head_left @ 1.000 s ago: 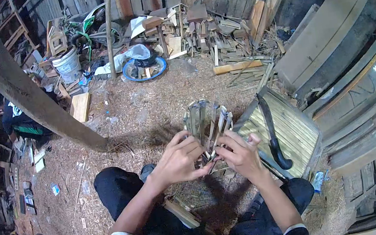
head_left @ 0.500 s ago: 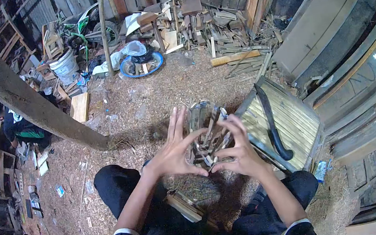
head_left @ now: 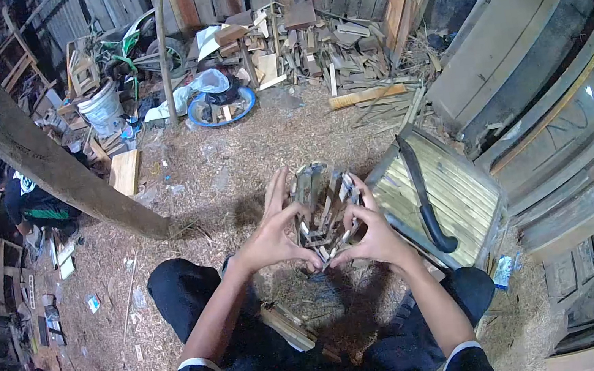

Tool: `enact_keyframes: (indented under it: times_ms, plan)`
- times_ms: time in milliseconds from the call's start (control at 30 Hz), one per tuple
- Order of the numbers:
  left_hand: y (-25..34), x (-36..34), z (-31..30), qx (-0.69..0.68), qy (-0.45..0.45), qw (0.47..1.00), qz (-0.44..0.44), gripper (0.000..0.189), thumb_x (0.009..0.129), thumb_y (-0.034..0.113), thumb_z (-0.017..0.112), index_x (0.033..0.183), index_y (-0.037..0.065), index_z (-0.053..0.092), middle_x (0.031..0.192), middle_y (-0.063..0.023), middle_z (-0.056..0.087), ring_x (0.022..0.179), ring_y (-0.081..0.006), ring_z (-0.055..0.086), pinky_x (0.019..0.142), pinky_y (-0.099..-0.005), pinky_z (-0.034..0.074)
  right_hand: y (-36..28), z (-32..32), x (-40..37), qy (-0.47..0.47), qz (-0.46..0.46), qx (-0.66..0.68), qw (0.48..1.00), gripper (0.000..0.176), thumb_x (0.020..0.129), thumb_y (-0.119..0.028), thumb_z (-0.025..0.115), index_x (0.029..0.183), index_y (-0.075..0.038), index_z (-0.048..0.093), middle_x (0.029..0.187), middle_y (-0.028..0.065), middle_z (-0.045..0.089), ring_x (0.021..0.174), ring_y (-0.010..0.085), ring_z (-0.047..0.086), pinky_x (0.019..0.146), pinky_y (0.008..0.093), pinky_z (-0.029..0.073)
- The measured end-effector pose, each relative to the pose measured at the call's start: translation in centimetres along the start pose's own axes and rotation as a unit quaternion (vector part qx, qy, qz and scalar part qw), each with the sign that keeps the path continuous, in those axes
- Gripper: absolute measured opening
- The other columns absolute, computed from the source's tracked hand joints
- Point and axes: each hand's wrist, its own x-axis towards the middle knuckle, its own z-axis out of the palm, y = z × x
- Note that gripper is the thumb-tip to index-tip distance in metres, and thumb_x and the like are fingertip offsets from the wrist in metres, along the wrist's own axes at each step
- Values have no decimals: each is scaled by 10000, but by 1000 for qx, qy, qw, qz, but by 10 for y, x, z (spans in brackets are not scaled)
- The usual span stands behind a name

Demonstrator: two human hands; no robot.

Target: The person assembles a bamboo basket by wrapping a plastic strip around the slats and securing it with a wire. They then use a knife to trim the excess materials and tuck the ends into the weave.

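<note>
A round cluster of short wooden strips [head_left: 326,208], pale at the ends, stands between my knees. My left hand [head_left: 273,231] curves around its left side, fingers pointing up and away, thumb at the near edge. On the other side my right hand [head_left: 371,236] bends around it, its thumb close to the left thumb. What binds or contains the strips is hard to make out. To the right, a machete [head_left: 420,190] with a black handle lies on a framed, slatted panel [head_left: 459,192]. Several wood pieces [head_left: 287,325] lie by my left leg.
A leaning post [head_left: 63,159] rises at the left. Behind are a blue-rimmed basin [head_left: 223,120], a white bucket [head_left: 101,111] and a heap of wood scraps [head_left: 337,41]. Large boards [head_left: 504,31] lean at the right. Another person [head_left: 42,200] sits at far left.
My fingers have closed in around the wooden strips, and the two thumbs have drawn together at the near edge. The view has shifted slightly.
</note>
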Motion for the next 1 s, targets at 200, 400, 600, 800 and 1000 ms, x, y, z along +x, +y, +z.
enact_keyframes:
  times_ms: [200, 400, 600, 800, 1000]
  plan:
    - [1, -7, -2, -70, -36, 995, -56, 765, 461, 509, 976, 965, 92, 579, 1584, -300, 209, 1477, -496, 173, 1175, -587, 207, -7, 0, -12, 39, -96, -48, 994, 554, 477, -378, 995, 698, -73, 589, 1568, 282, 249, 1440, 449, 316, 1146, 502, 332]
    - [3, -16, 0, -106, 9, 994, 11, 686, 472, 437, 997, 866, 71, 572, 1549, -293, 290, 1436, -480, 313, 1144, -544, 327, -15, 4, -24, 58, -80, -29, 995, 546, 447, -352, 998, 665, -61, 589, 1546, 261, 310, 1426, 444, 340, 1146, 506, 337]
    - [22, -18, -18, -70, 37, 995, 57, 604, 510, 400, 987, 840, 65, 608, 1547, -292, 299, 1419, -473, 354, 1140, -521, 354, -27, 2, -25, 80, -142, -72, 984, 513, 442, -322, 986, 643, -50, 601, 1536, 265, 325, 1407, 446, 371, 1129, 502, 374]
    - [14, -6, -20, 1, 2, 995, 97, 573, 563, 374, 948, 879, 52, 595, 1553, -290, 275, 1405, -505, 350, 1130, -530, 377, 3, 14, -21, 96, -185, -125, 970, 483, 491, -335, 962, 687, -22, 650, 1529, 292, 300, 1392, 458, 384, 1124, 487, 391]
    - [-28, -16, 12, -8, -32, 998, 48, 892, 532, 418, 949, 1246, 113, 510, 1589, -280, 175, 1445, -506, 260, 1159, -538, 339, 45, 31, -16, 43, -153, -132, 978, 536, 456, -381, 974, 729, -23, 682, 1534, 260, 274, 1394, 459, 366, 1133, 510, 379]
